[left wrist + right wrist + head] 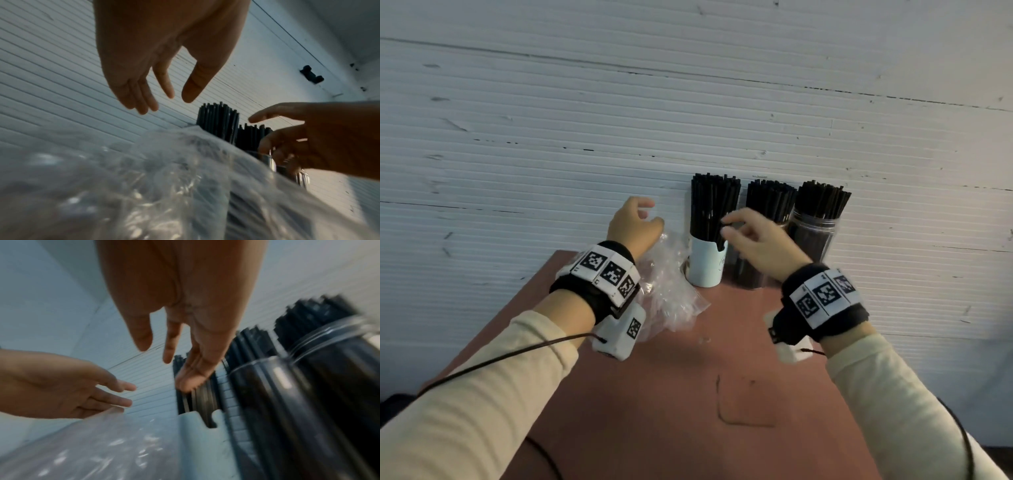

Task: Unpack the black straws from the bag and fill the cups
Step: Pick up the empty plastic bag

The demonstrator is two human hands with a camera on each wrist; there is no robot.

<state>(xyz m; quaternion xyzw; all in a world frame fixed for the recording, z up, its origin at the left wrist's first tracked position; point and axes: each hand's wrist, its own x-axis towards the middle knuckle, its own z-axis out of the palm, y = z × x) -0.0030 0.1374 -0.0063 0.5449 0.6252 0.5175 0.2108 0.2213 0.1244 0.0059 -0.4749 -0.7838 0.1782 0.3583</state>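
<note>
Three cups stand in a row at the back of the table, each packed with upright black straws (714, 205): a white cup (705, 265), a clear cup (748, 272) and a clear jar (813, 236). A crumpled clear plastic bag (667, 291) lies left of the white cup, and I see no straws in it. My left hand (650, 212) hovers over the bag (144, 178) with relaxed fingers, holding nothing. My right hand (726, 226) is at the white cup's straws (197, 399), its fingers loose and their tips at the bundle. In the wrist views the left hand (179, 97) and right hand (156, 353) are empty.
The cups stand against a white ribbed wall (688, 102). The reddish-brown table (688, 428) is narrow, with its left edge close to my left forearm. A dark L-shaped scratch (722, 407) marks the tabletop and a tiny clear scrap (703, 340) lies mid-table.
</note>
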